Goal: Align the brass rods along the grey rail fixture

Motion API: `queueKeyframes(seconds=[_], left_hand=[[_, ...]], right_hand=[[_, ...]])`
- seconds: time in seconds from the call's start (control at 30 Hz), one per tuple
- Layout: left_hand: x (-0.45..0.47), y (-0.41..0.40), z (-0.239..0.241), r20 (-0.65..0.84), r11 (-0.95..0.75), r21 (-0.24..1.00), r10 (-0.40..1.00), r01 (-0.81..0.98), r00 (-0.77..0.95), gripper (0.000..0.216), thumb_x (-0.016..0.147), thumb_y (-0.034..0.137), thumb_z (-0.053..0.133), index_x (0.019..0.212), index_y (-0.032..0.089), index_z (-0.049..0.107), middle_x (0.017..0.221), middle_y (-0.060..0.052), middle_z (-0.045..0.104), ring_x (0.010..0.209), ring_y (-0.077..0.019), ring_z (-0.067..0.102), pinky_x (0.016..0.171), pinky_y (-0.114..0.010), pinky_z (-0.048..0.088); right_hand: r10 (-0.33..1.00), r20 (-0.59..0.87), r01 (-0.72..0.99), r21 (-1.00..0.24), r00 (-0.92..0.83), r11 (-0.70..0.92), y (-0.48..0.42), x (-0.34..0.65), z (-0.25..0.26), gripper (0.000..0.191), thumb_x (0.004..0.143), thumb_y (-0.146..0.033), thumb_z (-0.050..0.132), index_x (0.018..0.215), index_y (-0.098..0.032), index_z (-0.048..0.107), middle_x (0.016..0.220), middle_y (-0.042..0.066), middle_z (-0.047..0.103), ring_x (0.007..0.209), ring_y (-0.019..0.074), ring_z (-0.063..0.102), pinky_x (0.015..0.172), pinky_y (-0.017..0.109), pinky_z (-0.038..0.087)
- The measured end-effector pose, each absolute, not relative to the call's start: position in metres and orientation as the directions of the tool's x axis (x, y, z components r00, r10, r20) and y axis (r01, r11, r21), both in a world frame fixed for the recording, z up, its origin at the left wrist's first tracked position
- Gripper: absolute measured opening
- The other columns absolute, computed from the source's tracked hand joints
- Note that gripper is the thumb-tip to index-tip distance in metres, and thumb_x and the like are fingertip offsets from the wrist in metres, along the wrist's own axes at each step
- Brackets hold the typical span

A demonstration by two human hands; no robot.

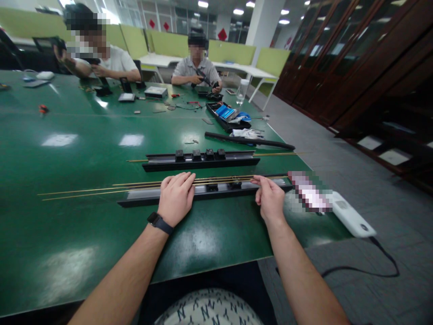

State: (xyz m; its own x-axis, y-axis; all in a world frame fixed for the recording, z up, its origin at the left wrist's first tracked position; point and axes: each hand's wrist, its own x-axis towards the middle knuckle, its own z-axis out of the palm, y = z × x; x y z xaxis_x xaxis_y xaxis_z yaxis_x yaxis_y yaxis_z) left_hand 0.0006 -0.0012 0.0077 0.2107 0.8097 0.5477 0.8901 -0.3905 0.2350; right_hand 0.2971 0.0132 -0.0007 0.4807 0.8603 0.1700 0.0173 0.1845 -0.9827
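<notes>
"What have you got on the head feed?"

"I see both hands over the black channel (219, 195) nearest me, which lies lengthwise across the green worktop (84, 162). Thin brass-coloured rods (221, 180) run along the top of it, their far ends sticking out well past it on the left."

"And the left?"

"My left hand (177, 197) lies palm down across the rods, fingers together. I can't tell whether it grips any; the palm hides them."

"Right?"

"My right hand (271, 198) has thumb and forefinger drawn narrow at the rods, toward the channel's right end. I can't tell if they pinch one."

"Anything close by?"

"A second channel (203, 164) just beyond, with four dark blocks (180, 155) along it and brass-coloured rod showing past both ends. Off to my right, a white device (352, 214) with a black cable (385, 257)."
</notes>
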Motion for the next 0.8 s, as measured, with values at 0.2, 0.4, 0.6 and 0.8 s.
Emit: queueKeyframes(seconds=[0.2,0.4,0.6,0.8], left_hand=[[0.0013,-0.0016,0.0082,0.541,-0.38,0.241,0.816,0.893,0.201,0.037,0.105,0.027,0.052,0.136,0.024,0.071,0.14,-0.01,0.074,0.13,-0.03,0.068,0.111,-0.052,0.041],[0.0011,-0.0013,0.0064,0.557,-0.382,0.225,0.805,0.896,0.204,0.036,0.105,0.026,0.052,0.137,0.024,0.07,0.14,-0.009,0.074,0.131,-0.0292,0.068,0.11,-0.051,0.04],[0.0006,-0.0012,0.0062,0.558,-0.386,0.218,0.803,0.896,0.21,0.035,0.105,0.026,0.053,0.136,0.022,0.07,0.14,-0.009,0.074,0.131,-0.0288,0.068,0.109,-0.05,0.04],[0.0,-0.0009,0.0067,0.555,-0.385,0.216,0.804,0.897,0.211,0.035,0.106,0.026,0.053,0.135,0.022,0.07,0.14,-0.009,0.074,0.13,-0.0284,0.068,0.109,-0.051,0.042]], right_hand=[[0.907,0.188,0.036,-0.981,0.376,0.188,0.0098,0.2953,-0.0023,0.04,0.093,-0.05,0.071,0.103,-0.014,0.082,0.096,0.013,0.083,0.034,0.0048,0.045,0.03,0.021,0.025],[0.944,0.186,0.064,-0.983,0.274,0.175,0.0071,0.2926,-0.0007,0.043,0.094,-0.054,0.071,0.108,-0.015,0.082,0.104,0.014,0.083,0.035,0.0051,0.044,0.031,0.022,0.027],[0.94,0.196,0.062,-0.981,0.28,0.187,0.0073,0.2925,0.0002,0.043,0.095,-0.054,0.069,0.108,-0.015,0.082,0.105,0.015,0.083,0.035,0.0054,0.045,0.031,0.023,0.026],[0.93,0.2,0.067,-0.98,0.308,0.188,0.0081,0.2924,0.0,0.043,0.094,-0.053,0.069,0.107,-0.014,0.082,0.103,0.015,0.083,0.035,0.0051,0.045,0.031,0.022,0.026]])
